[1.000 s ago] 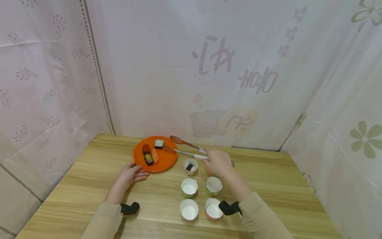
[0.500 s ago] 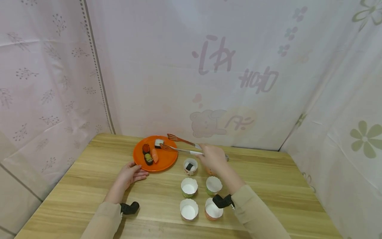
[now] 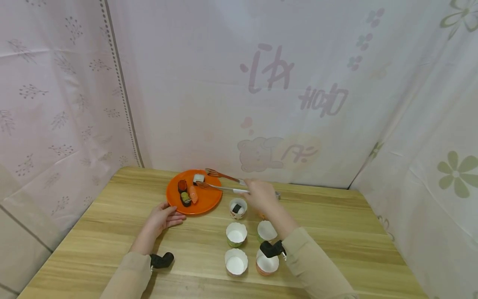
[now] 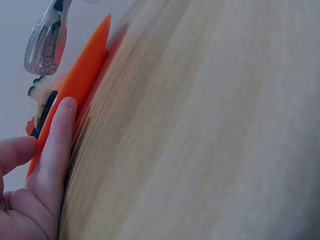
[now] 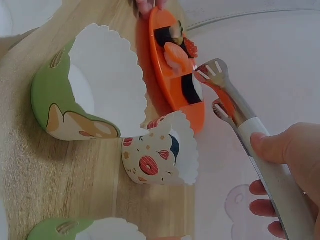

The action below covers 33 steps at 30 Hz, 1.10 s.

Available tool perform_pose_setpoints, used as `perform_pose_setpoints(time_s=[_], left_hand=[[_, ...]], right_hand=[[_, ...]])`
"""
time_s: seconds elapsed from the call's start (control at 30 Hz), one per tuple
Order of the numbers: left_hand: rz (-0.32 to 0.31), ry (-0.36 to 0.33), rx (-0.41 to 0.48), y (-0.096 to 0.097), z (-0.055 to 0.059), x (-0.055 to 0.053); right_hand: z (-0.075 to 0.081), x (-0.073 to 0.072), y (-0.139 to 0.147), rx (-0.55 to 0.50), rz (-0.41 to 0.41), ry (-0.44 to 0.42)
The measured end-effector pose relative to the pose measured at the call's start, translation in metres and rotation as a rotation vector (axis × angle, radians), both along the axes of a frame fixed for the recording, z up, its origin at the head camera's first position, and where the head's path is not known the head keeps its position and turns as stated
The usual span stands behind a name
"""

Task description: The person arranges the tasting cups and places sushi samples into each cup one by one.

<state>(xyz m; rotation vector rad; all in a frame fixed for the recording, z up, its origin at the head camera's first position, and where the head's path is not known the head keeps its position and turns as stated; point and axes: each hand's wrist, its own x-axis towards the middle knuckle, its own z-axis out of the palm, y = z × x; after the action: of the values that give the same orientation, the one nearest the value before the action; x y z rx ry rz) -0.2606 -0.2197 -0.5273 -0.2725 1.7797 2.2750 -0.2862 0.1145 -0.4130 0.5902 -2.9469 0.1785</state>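
An orange plate at the back left bears several toy sushi pieces: a white one with a black band, a red-topped roll, a green-topped roll and a salmon piece. My left hand pinches the plate's near-left rim, thumb above and a finger along the underside. My right hand grips metal tongs by their white handles. The tongs' slotted tips stand apart over the plate, close to the black-banded sushi; one tip overlaps its edge in the head view.
Paper cups stand in two columns right of the plate. The back-left cup holds a rice ball with a black strip. Among the others are a green cup and a white-lined cup. A printed curtain hangs behind the table.
My right hand has moved left with the tongs, bringing their tips from the plate's right part to the black-banded sushi. The left hand and the plate have stayed in place.
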Motion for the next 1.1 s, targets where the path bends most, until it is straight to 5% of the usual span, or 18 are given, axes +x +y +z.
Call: perform_pose_setpoints(time_s=[1.1], left_hand=[[0.011, -0.02, 0.004, 0.0, 0.0, 0.0]], right_hand=[[-0.005, -0.014, -0.024, 0.064, -0.054, -0.036]])
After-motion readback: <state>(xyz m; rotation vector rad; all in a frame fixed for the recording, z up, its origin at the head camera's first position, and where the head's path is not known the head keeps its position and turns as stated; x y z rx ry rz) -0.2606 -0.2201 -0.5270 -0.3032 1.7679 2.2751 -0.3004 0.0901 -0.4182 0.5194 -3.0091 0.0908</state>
